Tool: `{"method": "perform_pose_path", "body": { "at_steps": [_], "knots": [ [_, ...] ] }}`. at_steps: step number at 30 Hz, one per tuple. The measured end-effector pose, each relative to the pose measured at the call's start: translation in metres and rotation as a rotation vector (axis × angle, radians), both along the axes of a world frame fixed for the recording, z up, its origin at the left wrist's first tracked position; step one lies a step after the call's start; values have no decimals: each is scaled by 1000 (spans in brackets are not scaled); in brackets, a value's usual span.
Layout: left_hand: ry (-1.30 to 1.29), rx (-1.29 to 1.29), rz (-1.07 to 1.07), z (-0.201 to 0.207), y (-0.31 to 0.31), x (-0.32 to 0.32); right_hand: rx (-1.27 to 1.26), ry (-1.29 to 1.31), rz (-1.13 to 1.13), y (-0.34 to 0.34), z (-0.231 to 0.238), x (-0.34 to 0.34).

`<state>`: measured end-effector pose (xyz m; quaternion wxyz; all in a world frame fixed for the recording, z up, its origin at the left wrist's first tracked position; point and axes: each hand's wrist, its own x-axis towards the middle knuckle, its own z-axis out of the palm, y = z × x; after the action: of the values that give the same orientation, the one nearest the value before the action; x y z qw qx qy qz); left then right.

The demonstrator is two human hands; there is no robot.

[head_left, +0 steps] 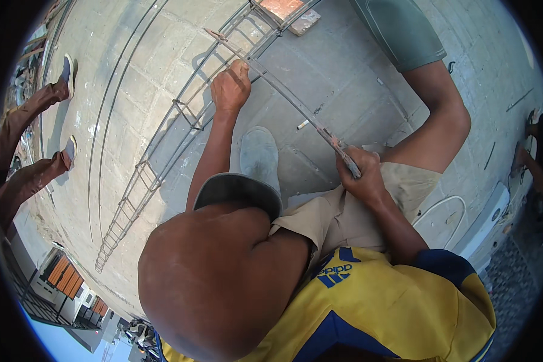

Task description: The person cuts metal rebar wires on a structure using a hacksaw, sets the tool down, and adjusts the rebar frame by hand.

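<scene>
Head view: person bent low over a paved concrete floor [344, 66], working on a long rebar cage [157, 154] that lies on the paving and runs from the top edge toward the lower left.

Left hand [230, 87] is closed in a fist on the cage's upper end, near where the stirrups bunch up. Right hand [362, 172] is wrapped tight round the lower end of a thin rusty metal bar [283, 90]; the bar slants up-left from that fist, crosses just beside the left hand and ends over the cage near the top edge. So bar tip at the cage, grip at the far end of it.

Progress, judging by what shows: stirrups are already spaced along most of the cage; work looks concentrated at the top end. Whether the ties there are done, can't tell.

A grey shoe [259, 154] sits between the hands. Brick [292, 15] at the top edge. Another person's legs [36, 139] at the left edge.
</scene>
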<state>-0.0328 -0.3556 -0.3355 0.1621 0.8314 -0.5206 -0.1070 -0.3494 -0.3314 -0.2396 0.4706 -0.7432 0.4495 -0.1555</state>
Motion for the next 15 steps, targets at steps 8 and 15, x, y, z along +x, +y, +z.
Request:
{"method": "perform_pose_path", "body": {
  "at_steps": [8,15],
  "knots": [
    [88,-12,-85,-16,-26,-35,-163,-125,-144,-75,-45,103],
    [-18,-60,-42,-6,-7,-1,1,55,16,-4,9,-16]
  ]
}}
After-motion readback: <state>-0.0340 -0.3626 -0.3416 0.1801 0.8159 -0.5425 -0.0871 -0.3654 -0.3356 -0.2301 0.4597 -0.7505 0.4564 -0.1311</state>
